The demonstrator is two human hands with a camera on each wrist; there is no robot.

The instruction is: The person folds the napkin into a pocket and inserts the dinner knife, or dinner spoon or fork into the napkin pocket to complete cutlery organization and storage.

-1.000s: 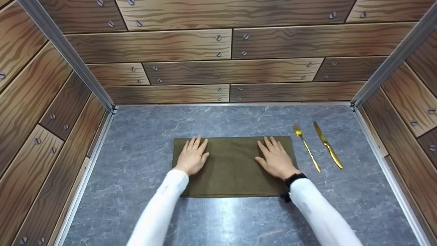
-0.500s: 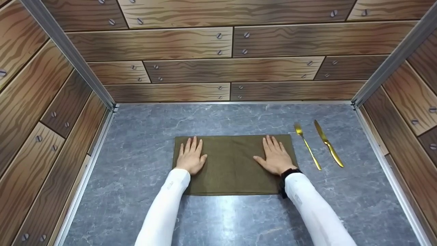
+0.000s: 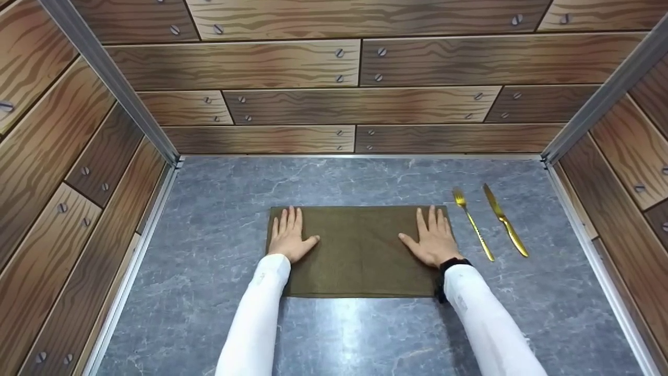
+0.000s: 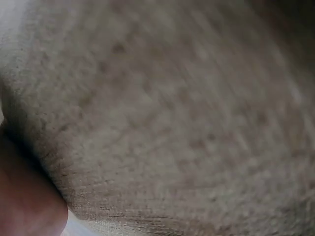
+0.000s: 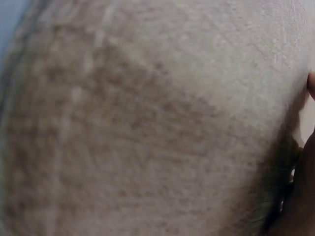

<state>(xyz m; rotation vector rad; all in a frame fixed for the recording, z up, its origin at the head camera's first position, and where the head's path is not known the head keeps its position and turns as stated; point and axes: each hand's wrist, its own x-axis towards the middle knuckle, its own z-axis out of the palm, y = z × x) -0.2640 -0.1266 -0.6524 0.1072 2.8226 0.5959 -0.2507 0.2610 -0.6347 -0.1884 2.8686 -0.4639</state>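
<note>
On the tabletop (image 3: 214,203), left of the fork (image 3: 474,225), your straight-fingered left hand (image 3: 288,238) and right hand (image 3: 434,241) rest, gripping nothing, on opposite ends of the olive cloth (image 3: 357,253), presumably so it lies flat.

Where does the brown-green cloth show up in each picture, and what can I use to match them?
Head: the cloth lies just below centre, under the left hand and right hand.
Left wrist: the cloth fills most of the picture, blurred.
Right wrist: the cloth fills most of it, blurred.
Shared landmark: a hand against the cloth, lower left in the left wrist view, right edge in the right.
</note>
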